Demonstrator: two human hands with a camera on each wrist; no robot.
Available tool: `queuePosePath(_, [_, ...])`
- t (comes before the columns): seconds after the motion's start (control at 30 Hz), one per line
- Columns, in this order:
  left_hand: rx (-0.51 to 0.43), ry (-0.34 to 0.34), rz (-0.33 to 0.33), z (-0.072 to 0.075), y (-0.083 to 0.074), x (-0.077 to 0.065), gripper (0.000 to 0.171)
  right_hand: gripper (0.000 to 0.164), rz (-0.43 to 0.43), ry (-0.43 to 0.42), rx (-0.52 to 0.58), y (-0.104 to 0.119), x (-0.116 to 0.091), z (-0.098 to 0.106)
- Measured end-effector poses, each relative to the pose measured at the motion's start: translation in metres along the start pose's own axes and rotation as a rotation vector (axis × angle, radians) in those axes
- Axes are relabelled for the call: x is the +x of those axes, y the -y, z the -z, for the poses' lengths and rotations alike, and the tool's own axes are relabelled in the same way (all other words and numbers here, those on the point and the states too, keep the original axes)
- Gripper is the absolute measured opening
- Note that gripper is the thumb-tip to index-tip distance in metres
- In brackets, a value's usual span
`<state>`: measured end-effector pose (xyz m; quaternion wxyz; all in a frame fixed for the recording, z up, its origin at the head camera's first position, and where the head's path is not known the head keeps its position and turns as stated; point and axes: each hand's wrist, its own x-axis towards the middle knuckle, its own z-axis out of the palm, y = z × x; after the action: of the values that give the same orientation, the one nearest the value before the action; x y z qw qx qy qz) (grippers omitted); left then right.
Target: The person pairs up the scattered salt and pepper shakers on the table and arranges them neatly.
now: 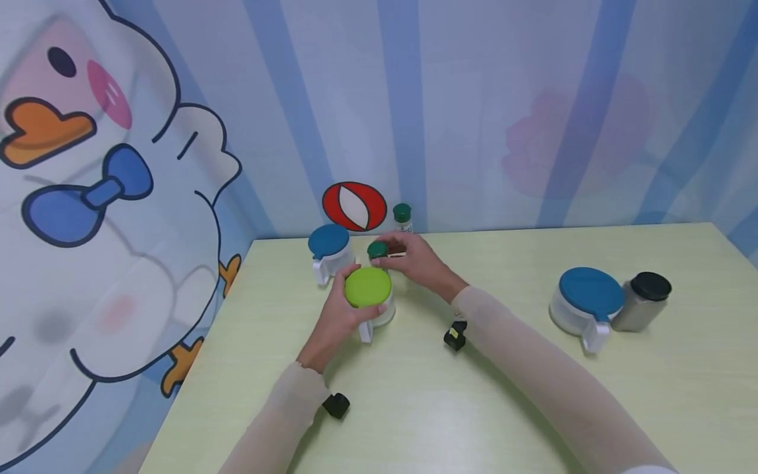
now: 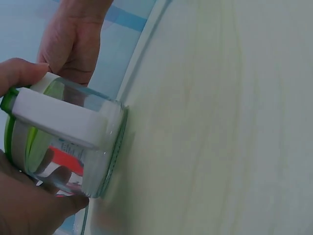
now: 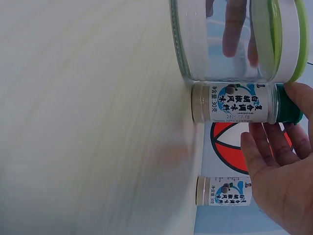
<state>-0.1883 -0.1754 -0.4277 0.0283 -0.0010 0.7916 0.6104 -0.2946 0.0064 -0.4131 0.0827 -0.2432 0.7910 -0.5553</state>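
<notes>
My left hand [image 1: 337,313] grips a clear glass seasoning jar with a lime-green lid [image 1: 368,287], thumb and fingers around its sides. In the left wrist view the jar's white handle [image 2: 58,117] faces the camera. Just behind the jar, my right hand [image 1: 419,263] pinches a small pepper shaker by its green cap [image 1: 377,249]. The right wrist view shows the shaker's printed label [image 3: 239,103] right beside the jar's glass wall, its base at the tabletop.
A second green-capped shaker [image 1: 403,216] stands at the table's back edge. Left of the hands is a blue-lidded jar [image 1: 329,242]. Another blue-lidded jar [image 1: 589,296] and a black-capped bottle [image 1: 645,303] stand on the right. A printed curtain [image 1: 474,118] hangs behind the table.
</notes>
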Motion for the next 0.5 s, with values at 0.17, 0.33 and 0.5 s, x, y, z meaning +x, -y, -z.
queuePosePath(0.17, [-0.001, -0.007, 0.016, 0.0014, 0.0014, 0.0011, 0.091, 0.042, -0.016, 0.002, -0.003, 0.0024, -0.0010, -0.0022])
queuePosePath(0.33, [-0.014, -0.004, 0.027, 0.0008, 0.0035, 0.0018, 0.094, 0.042, -0.026, -0.002, -0.020, 0.0027, -0.0007, -0.0027])
queuePosePath(0.5, [-0.013, -0.002, 0.010, 0.0013, 0.0050, 0.0011, 0.091, 0.040, -0.028, -0.004, -0.051, 0.0029, 0.0009, -0.0024])
